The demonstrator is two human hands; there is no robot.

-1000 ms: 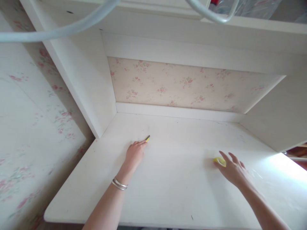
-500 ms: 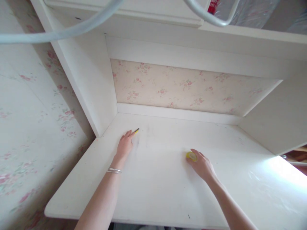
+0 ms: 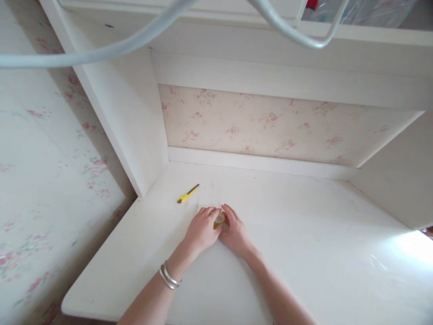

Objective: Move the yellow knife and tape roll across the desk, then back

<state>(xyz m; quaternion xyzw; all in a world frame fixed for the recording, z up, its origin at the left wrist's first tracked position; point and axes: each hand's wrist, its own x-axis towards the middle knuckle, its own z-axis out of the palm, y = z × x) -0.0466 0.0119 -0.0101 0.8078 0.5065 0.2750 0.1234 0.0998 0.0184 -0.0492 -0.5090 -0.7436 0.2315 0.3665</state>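
Note:
A small roll of yellow tape [image 3: 219, 220] is between my two hands, low over the middle of the white desk [image 3: 287, 262]. My left hand [image 3: 204, 227] closes on its left side, fingers curled over the rim. From the right, my right hand [image 3: 236, 231] grips the same roll, and the fingers of both hands nearly meet around it. Part of the roll is hidden behind them. A yellow and black utility knife [image 3: 188, 194] lies on the desk, beyond and to the left of my left hand, touched by neither hand.
A white side panel [image 3: 125, 117] rises at the desk's left end, beside the flowered wall. Overhead is a shelf [image 3: 270, 58], and a pale curved bar [image 3: 145, 40] crosses the top of the view. Bright light falls on the desk's right end.
My left hand has let go of the utility knife, leaving it on the desk, and moved right. My right hand has brought the tape roll left, and both hands now hold it.

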